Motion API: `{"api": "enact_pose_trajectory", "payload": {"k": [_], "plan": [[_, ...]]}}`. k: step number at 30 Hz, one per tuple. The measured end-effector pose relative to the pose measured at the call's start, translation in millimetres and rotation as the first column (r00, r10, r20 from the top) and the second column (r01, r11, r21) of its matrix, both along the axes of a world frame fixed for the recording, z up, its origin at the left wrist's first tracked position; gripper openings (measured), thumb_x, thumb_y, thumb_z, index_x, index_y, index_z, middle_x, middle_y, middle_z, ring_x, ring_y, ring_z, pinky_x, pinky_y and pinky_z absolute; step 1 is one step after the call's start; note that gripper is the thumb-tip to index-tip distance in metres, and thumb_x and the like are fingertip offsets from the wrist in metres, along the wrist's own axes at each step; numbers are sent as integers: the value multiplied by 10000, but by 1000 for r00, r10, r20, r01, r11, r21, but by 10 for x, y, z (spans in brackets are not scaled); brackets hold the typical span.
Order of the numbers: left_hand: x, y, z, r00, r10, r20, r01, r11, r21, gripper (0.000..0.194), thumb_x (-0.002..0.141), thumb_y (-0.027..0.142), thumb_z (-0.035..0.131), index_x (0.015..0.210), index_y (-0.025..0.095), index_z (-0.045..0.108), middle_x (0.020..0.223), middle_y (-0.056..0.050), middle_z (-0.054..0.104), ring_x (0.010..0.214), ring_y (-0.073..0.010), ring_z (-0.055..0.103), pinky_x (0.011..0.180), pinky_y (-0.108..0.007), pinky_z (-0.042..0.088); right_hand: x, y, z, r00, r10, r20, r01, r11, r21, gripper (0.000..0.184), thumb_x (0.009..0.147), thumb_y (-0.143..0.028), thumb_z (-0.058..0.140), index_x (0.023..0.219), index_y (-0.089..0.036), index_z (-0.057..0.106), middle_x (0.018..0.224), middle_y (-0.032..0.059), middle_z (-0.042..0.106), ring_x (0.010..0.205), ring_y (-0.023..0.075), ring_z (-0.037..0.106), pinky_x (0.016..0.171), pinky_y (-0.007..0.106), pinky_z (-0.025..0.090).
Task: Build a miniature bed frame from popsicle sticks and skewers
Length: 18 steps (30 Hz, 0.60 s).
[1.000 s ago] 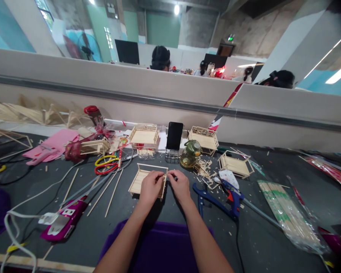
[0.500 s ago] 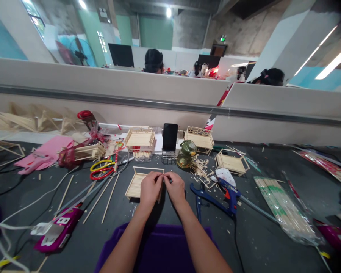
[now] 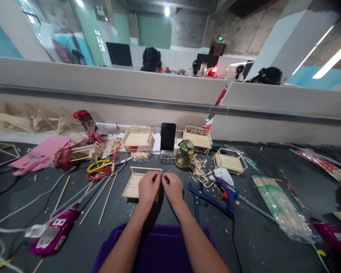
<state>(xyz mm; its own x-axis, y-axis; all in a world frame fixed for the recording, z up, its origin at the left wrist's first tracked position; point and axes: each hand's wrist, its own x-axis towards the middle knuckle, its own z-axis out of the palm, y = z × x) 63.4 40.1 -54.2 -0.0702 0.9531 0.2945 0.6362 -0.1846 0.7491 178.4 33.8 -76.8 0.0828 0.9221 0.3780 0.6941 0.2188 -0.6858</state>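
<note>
A small bed frame of thin wooden sticks [image 3: 135, 182] lies on the dark table in front of me. My left hand [image 3: 148, 187] rests on its right end, fingers pinched closed at the top rail. My right hand [image 3: 174, 187] is beside it, just right of the frame, fingers pinched together near the left hand's fingertips. What the two pinches hold is too small to make out. Both forearms reach in over a purple cloth [image 3: 156, 250].
A blue glue gun [image 3: 229, 193] and blue cutters [image 3: 200, 195] lie right of my hands, beside a bag of sticks [image 3: 281, 208]. Behind stand a phone on a stand [image 3: 168, 137], a green teapot [image 3: 185, 152] and more stick models [image 3: 138, 137]. Loose sticks, cables and a magenta tool [image 3: 52, 231] lie left.
The view has shifted slightly, so everything sits a little further left and higher. My hands stay pinched together at the right end of the stick frame.
</note>
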Motion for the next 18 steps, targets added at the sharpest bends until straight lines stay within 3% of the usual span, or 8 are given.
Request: {"api": "enact_pose_trajectory", "payload": {"k": [18], "plan": [[21,7,20,999,36,-17,-37,997,-72,146,844,271,564,841,217,699,808,-25,738,724,-181,657,673,-264,448,-6,6,3,997,-20,79,20,1000,1,185,908,-215,515,802,-234,665,777,16,659,753,170,577,676,255,367]]}}
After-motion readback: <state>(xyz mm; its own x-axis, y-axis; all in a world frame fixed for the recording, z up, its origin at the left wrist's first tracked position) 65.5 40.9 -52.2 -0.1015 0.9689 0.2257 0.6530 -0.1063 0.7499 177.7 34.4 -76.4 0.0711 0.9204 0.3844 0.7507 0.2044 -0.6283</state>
